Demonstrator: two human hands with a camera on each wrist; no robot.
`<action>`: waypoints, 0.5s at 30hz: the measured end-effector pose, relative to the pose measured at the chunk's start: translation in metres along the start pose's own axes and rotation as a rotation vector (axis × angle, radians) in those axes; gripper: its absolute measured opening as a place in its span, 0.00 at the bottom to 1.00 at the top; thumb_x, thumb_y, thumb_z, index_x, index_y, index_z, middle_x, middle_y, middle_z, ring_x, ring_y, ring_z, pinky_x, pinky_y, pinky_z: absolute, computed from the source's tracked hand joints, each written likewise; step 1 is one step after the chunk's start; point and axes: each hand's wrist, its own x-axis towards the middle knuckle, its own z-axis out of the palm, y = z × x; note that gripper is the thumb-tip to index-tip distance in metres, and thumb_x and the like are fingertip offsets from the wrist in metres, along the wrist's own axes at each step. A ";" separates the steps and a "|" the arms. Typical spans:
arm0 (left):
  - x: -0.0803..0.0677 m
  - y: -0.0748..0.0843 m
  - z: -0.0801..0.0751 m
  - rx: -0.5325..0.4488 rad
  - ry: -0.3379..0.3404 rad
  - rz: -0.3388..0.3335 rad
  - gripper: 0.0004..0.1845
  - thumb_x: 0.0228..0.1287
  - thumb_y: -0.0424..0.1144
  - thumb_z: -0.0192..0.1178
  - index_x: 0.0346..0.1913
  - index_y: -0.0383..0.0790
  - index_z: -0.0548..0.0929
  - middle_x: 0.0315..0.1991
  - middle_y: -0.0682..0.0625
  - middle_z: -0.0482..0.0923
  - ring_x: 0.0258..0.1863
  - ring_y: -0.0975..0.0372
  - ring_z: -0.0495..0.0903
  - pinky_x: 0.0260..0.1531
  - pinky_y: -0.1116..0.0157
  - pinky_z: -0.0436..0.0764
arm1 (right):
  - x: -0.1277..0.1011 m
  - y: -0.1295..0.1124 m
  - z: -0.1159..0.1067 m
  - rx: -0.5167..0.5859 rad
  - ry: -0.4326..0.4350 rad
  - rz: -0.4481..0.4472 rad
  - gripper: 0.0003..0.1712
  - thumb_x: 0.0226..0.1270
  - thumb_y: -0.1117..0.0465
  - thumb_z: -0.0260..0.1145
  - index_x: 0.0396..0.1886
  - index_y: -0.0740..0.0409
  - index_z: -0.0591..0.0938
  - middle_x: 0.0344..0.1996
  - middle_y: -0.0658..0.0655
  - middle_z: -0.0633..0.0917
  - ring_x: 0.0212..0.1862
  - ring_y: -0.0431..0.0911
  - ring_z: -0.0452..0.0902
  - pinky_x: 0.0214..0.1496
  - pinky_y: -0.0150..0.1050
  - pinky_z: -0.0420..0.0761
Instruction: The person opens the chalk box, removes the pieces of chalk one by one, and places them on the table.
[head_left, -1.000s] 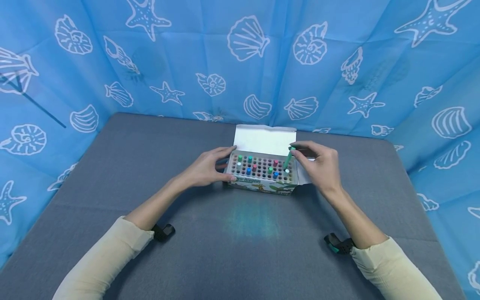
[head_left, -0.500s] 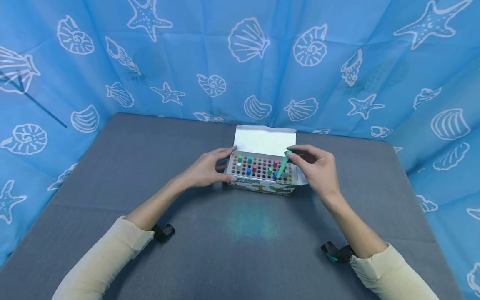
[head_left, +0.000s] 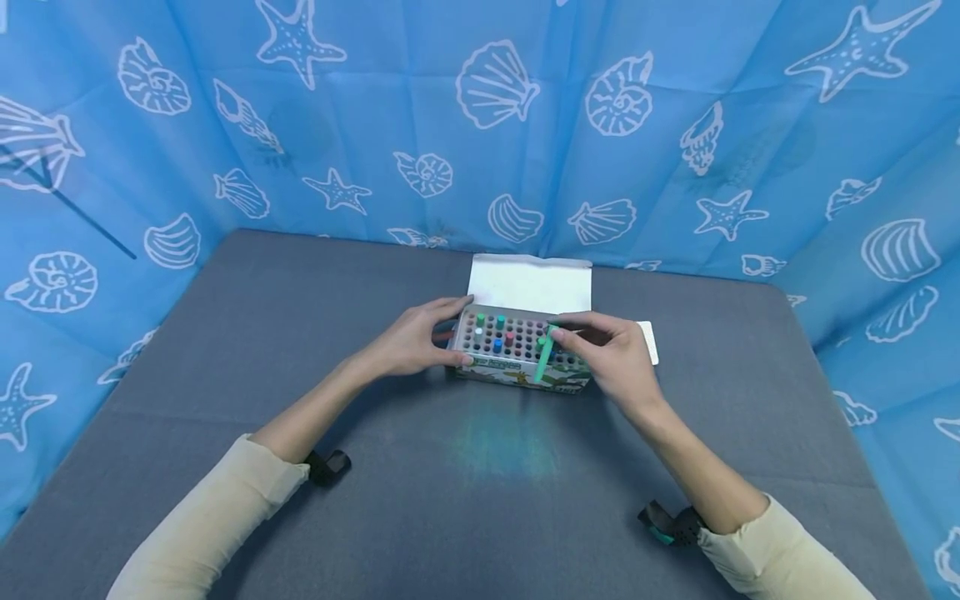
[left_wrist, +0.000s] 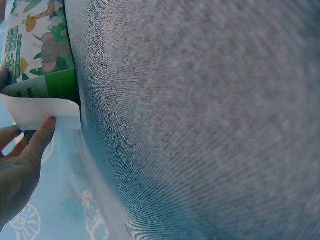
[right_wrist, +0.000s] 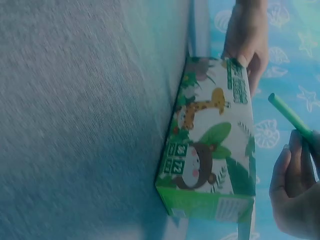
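Observation:
An oblong cardboard box printed with animals and leaves stands on the table, with a holed tray inside. Several coloured stick ends poke up from the holes. My left hand grips the box's left end, thumb at the front corner, fingers toward the back. In the left wrist view, its fingers touch the white end flap. Between thumb and fingertips, my right hand pinches a slim green crayon-like stick. The stick slants over the tray's right half, its lower end overlapping the box front in the head view.
The box's white lid stands open behind the tray. Another white flap shows beyond my right hand. Grey cloth covers the table, and a blue shell-patterned curtain hangs around its back and sides.
My right hand has carried the green stick leftward and toward the front, away from the tray's right end. The stick's lean has also changed. My left hand stays on the box.

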 end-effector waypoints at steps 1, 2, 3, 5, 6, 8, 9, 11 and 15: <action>0.000 0.000 0.000 -0.001 -0.001 -0.001 0.50 0.59 0.43 0.73 0.79 0.45 0.56 0.76 0.39 0.54 0.64 0.45 0.73 0.59 0.57 0.81 | -0.001 0.000 0.002 0.006 -0.010 0.007 0.13 0.68 0.60 0.69 0.48 0.62 0.88 0.38 0.59 0.87 0.38 0.44 0.82 0.39 0.35 0.85; 0.000 0.000 0.000 0.000 -0.002 -0.001 0.50 0.59 0.43 0.73 0.79 0.45 0.55 0.76 0.39 0.54 0.64 0.45 0.73 0.59 0.57 0.81 | -0.003 0.000 0.004 0.018 -0.022 0.014 0.13 0.68 0.60 0.69 0.48 0.62 0.87 0.38 0.60 0.87 0.38 0.44 0.83 0.40 0.35 0.86; 0.000 0.000 0.000 0.000 -0.003 -0.002 0.50 0.59 0.43 0.73 0.79 0.46 0.55 0.76 0.39 0.54 0.63 0.45 0.74 0.59 0.57 0.81 | -0.004 0.000 0.006 0.024 -0.035 0.021 0.13 0.68 0.61 0.69 0.49 0.62 0.87 0.39 0.61 0.87 0.38 0.44 0.83 0.41 0.34 0.86; 0.000 0.000 0.000 -0.002 -0.004 -0.002 0.50 0.59 0.44 0.73 0.79 0.46 0.55 0.76 0.39 0.54 0.63 0.46 0.74 0.59 0.57 0.81 | -0.006 0.000 0.010 0.045 -0.060 0.044 0.13 0.68 0.61 0.69 0.49 0.63 0.87 0.39 0.62 0.87 0.38 0.47 0.84 0.41 0.37 0.88; 0.000 0.000 0.000 -0.003 -0.004 -0.002 0.50 0.59 0.44 0.73 0.79 0.46 0.55 0.76 0.40 0.54 0.63 0.46 0.74 0.59 0.57 0.81 | -0.007 0.000 0.012 0.054 -0.072 0.055 0.13 0.68 0.61 0.69 0.49 0.63 0.87 0.39 0.62 0.87 0.38 0.48 0.85 0.42 0.39 0.88; 0.000 0.000 0.000 -0.008 -0.001 0.000 0.50 0.59 0.44 0.73 0.79 0.46 0.55 0.76 0.40 0.54 0.64 0.46 0.74 0.59 0.57 0.81 | -0.009 -0.001 0.016 0.067 -0.095 0.074 0.13 0.67 0.61 0.70 0.49 0.63 0.87 0.39 0.61 0.87 0.39 0.51 0.85 0.43 0.42 0.89; 0.000 -0.001 0.000 -0.009 0.000 0.002 0.49 0.59 0.44 0.73 0.79 0.46 0.56 0.76 0.40 0.54 0.64 0.46 0.73 0.59 0.57 0.81 | -0.010 -0.001 0.018 0.064 -0.105 0.080 0.13 0.67 0.61 0.70 0.48 0.63 0.87 0.39 0.61 0.87 0.38 0.52 0.86 0.42 0.44 0.89; 0.001 -0.001 0.000 -0.013 0.001 0.004 0.49 0.59 0.43 0.74 0.79 0.45 0.56 0.76 0.39 0.55 0.65 0.46 0.72 0.60 0.57 0.81 | -0.012 -0.001 0.022 0.061 -0.126 0.085 0.13 0.67 0.62 0.70 0.48 0.62 0.87 0.38 0.61 0.87 0.37 0.54 0.86 0.42 0.47 0.89; 0.001 0.000 0.000 -0.011 -0.003 0.001 0.50 0.58 0.42 0.74 0.79 0.44 0.56 0.75 0.39 0.55 0.65 0.46 0.72 0.60 0.57 0.80 | -0.015 0.001 0.029 0.071 -0.167 0.092 0.12 0.67 0.63 0.70 0.48 0.62 0.87 0.39 0.60 0.88 0.37 0.54 0.86 0.43 0.48 0.89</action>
